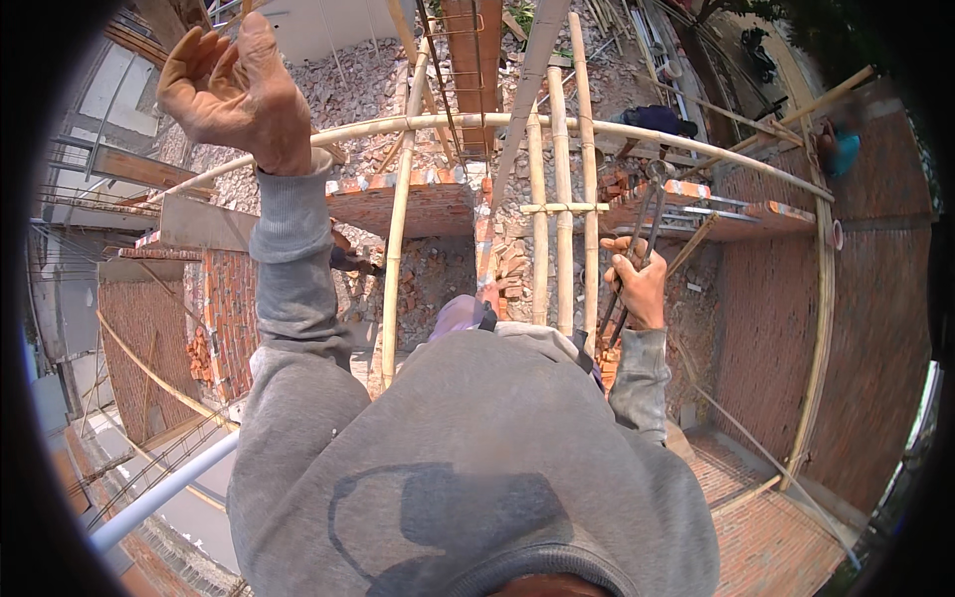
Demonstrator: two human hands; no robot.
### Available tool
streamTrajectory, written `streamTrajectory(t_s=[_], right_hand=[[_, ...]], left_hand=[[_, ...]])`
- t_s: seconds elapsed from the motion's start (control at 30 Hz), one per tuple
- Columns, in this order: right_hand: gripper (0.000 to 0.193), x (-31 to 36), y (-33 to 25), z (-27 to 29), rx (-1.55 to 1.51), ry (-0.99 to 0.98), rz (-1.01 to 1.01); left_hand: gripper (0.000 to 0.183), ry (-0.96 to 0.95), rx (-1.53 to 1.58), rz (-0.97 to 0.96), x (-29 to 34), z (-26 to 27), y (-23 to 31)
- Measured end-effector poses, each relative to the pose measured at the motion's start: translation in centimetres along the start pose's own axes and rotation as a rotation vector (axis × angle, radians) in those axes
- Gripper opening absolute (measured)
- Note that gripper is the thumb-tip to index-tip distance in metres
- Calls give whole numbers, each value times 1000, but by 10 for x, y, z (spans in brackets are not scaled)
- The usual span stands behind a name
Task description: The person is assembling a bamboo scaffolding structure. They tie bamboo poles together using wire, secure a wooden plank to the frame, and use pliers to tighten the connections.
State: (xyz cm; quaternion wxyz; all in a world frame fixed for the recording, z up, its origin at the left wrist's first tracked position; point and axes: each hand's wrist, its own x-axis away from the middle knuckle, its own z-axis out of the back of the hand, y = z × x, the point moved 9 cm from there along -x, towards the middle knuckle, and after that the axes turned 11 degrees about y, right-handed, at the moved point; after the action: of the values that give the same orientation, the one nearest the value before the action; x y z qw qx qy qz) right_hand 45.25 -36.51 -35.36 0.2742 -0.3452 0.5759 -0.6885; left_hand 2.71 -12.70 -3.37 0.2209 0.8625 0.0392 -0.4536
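Observation:
My left hand (239, 99) is raised at the upper left, the palm partly showing and the fingers loosely bent and apart. Nothing shows in it. It is nearest to a curved bamboo pole (368, 127) that runs behind the wrist. Lower on the right, my right hand (640, 286) is closed around the handles of long metal pincers (654, 204). Their jaws point up and away from me, while the handle ends reach down below the hand. Upright bamboo poles (564, 199) stand just left of this hand.
A narrow brick wall top (484, 234) lies below me, with a bare foot (488, 295) on it. Thin steel bars (450, 85) rise ahead beside a wooden board (477, 60). Broken-brick rubble (348, 90) covers lower ground. A person in teal (844, 151) is at far right; another in dark clothing (657, 120) is ahead.

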Motion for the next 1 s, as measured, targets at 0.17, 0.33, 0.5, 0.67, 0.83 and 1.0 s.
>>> streamTrajectory(t_s=[0.17, 0.33, 0.5, 0.67, 0.83, 1.0], right_hand=[[18, 36, 57, 31, 47, 20, -122], [16, 80, 106, 67, 14, 80, -217], [17, 114, 142, 94, -52, 179, -323], [18, 117, 146, 110, -159, 233, -332], [15, 106, 141, 116, -90, 225, -284], [14, 100, 150, 106, -153, 180, -324]], left_hand=[[91, -509, -186, -3, 147, -138, 11], [123, -525, -452, 180, 183, -210, -11], [130, -496, -647, 173, 190, -227, -53], [132, -556, -695, 166, 200, -235, -86], [134, -600, -700, 140, 186, -240, -69], [127, -590, -288, 260, 186, -184, -14]])
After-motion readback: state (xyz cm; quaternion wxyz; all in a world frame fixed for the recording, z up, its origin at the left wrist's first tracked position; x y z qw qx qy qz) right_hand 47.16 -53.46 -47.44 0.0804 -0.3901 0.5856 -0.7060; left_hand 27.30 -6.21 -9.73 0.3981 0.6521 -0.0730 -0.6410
